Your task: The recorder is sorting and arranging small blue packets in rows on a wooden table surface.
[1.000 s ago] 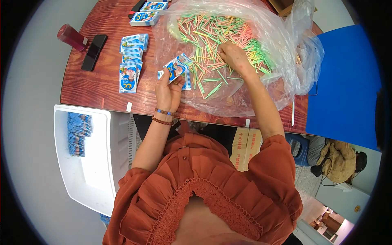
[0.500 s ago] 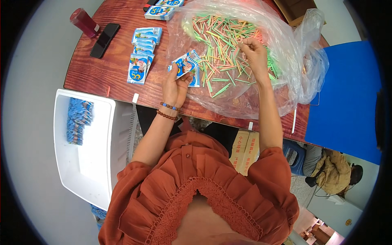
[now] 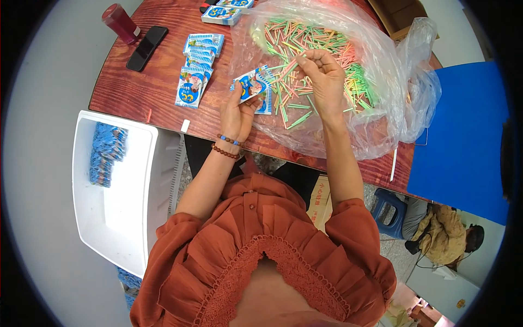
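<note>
My left hand [image 3: 238, 119] is closed around a blue-and-white packet [image 3: 251, 87], thumb on its face. Part of another such packet [image 3: 266, 102] shows beneath it. Over the heap of thin pastel sticks [image 3: 313, 41], my right hand [image 3: 322, 76] pinches what looks like a pink stick [image 3: 290, 69], its end close to the open-looking side of the packet. The pink, green and yellow sticks lie on a spread clear plastic bag [image 3: 376, 131]. How many sticks the fingers hold cannot be made out.
Left of my hands lies an overlapping row of packets [image 3: 190, 87], with more packets [image 3: 220, 15] farther back. A phone [image 3: 147, 49] and a red-filled bottle [image 3: 121, 24] are at far left. A white bin [image 3: 117, 218] holds blue packets; a blue board [image 3: 463, 141] stands right.
My right hand has moved left from the middle of the stick heap to near the packet, bringing the pink stick along. My left hand keeps hold of the packet, nearly in place.
</note>
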Motion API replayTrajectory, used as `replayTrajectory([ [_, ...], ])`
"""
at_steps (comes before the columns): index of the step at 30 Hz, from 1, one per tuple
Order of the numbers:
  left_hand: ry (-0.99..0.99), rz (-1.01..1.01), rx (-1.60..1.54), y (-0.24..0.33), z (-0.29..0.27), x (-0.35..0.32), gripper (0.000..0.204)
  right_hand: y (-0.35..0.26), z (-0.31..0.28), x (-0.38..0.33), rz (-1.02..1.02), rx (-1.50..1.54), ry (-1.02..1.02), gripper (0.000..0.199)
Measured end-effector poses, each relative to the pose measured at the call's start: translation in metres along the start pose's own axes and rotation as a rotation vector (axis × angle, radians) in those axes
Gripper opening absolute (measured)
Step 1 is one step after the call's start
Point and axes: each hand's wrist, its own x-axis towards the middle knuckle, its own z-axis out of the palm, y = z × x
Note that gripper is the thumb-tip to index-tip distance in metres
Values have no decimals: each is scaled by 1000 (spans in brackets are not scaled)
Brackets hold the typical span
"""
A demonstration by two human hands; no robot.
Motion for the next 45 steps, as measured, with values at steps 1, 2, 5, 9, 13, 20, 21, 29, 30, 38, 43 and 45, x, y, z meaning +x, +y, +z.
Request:
replayTrajectory([
  [1, 3, 1, -2, -1, -2, 1, 25, 2, 2, 0, 2, -1, -3, 9],
  [2, -1, -2, -4, -2, -2, 2, 26, 6, 4, 0, 38, -2, -36, 9],
  [5, -12, -8, -8, -3, -3, 3, 26, 11, 10, 2, 86, -5, -67, 9],
  [9, -40, -17, -4, -3, -4, 3, 27, 17, 15, 2, 20, -55, -42, 9],
  [13, -22, -12, -22, -4, -2, 4, 27, 20, 23, -6, 18, -37, -57, 9],
  [20, -89, -94, -192, -12, -9, 13, 27, 28, 27, -12, -199, -197, -24, 9],
  [21, -108, -103, -213, -12, -7, 12, 27, 28, 29, -13, -142, -183, -60, 9],
  [29, -157, -89, -273, -6, -3, 13, 30, 28, 28, -9, -139, -92, -14, 8],
  [30, -185, -81, -272, -4, -5, 12, 31, 23, 28, -8, -170, -47, 36, 7],
  [38, -219, -28, -287, 21, 4, 22, 30, 30, -40, 2, -13, -629, -13, 11],
  [43, -288, 45, -147, 20, 18, 31, 31, 13, 31, -10, 136, -132, -138, 16],
  [45, -412, 50, -134, 26, 25, 22, 31, 15, 41, -8, 109, -195, -163, 15],
])
